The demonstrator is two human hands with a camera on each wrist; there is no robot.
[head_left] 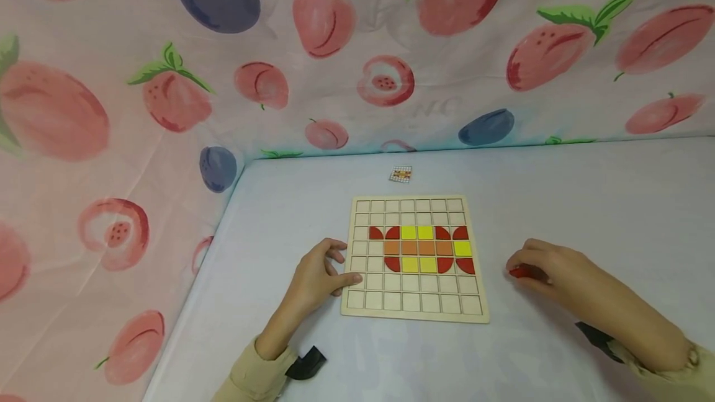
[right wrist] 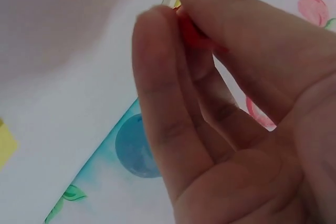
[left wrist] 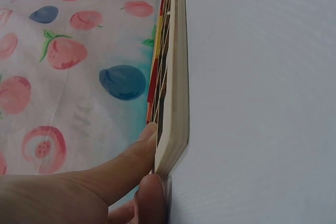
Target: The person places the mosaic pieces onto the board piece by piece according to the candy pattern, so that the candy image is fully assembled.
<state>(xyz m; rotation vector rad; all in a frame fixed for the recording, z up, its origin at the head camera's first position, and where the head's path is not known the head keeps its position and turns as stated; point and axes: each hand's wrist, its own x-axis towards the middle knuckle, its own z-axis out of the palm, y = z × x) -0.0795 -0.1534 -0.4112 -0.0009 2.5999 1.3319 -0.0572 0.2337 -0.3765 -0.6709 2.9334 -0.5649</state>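
Observation:
A square wooden grid board [head_left: 413,300] lies on the white table, with red, orange and yellow tiles filling cells across its middle. At its left edge my left hand [head_left: 316,276] grips the board, the thumb [left wrist: 131,156] on the top face and a finger [left wrist: 150,195] against the side. To the right of the board, apart from it, my right hand [head_left: 555,272] pinches a small red tile [right wrist: 191,32] between thumb and fingertips. The fingers cover most of that tile, so its exact shape is hidden.
Behind the board lies a small pattern card [head_left: 401,174] showing a coloured grid. A fruit-printed cloth [head_left: 335,98] hangs behind and to the left of the white table [head_left: 586,197]. Part of a yellow piece [right wrist: 6,144] shows at the left edge of the right wrist view.

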